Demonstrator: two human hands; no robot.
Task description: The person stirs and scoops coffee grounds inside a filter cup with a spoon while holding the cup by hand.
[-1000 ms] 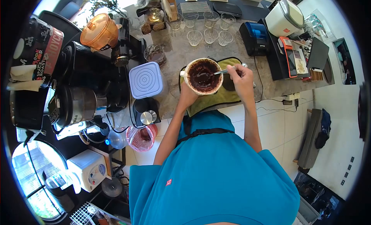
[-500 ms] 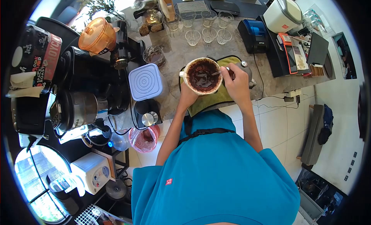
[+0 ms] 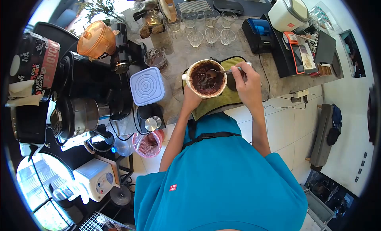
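Observation:
My left hand is closed around the lower side of a white cup, whose handle points left. Dark brown, wet-looking chocolate-like mixture coats the cup's inside and bottom. Pinched in my right hand is a metal spoon; its bowl, smeared brown, is inside the cup above the mixture. Beneath the cup lies an olive-green cloth with a dark edge. A small metal object behind my right hand is mostly hidden.
Several clear glasses stand at the back. To my left are a blue-lidded container, a glass with dark residue and coffee equipment. A blue-black printer sits at right. A pink bin stands below the counter.
My right hand has moved slightly right and down, and the spoon's bowl has risen out of the mixture into view. My left hand keeps its hold on the cup.

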